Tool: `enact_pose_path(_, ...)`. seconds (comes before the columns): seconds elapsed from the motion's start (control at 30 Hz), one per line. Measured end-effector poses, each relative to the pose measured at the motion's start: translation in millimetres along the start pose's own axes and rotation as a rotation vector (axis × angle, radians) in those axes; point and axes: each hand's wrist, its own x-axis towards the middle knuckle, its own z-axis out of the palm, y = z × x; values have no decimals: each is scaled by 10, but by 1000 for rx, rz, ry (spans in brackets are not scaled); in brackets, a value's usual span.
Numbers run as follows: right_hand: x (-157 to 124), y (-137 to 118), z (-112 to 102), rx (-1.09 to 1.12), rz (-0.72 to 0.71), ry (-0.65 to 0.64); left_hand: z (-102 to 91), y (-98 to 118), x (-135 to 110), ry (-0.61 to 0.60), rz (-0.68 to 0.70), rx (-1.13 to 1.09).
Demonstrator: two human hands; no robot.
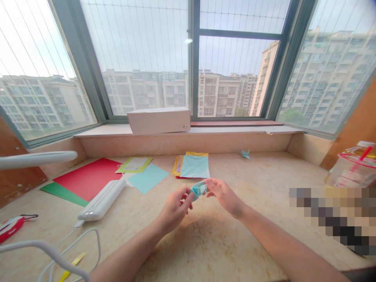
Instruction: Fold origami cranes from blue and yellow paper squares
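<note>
With left hand [175, 204] and right hand [225, 196] both nearly closed, pinching opposite ends of a folded blue paper [199, 189] between thumbs and fingers. Holding it over the table [252, 180], on the near side of a paper stack [194, 166]. From left to right along the table: green sheet [63, 193] partly under a red sheet [91, 176], white charger [102, 199], flat blue sheet [148, 178], that same stack, small paper bird [245, 154], plastic cup [349, 172].

HEAD camera | worn on the person's head | looking forward and down | counter [264, 176] close below, spanning the lower half | window [194, 58] well beyond
</note>
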Motion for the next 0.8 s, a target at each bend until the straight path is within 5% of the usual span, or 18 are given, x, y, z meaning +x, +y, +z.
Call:
enact_pose_path(0.37, 75, 38, -115, 349, 175, 141, -8, -87, 50, -95, 5, -135)
enact_pose_path(0.8, 119, 152, -235, 397, 204, 86, -5, -45, 34, -142, 10, -186)
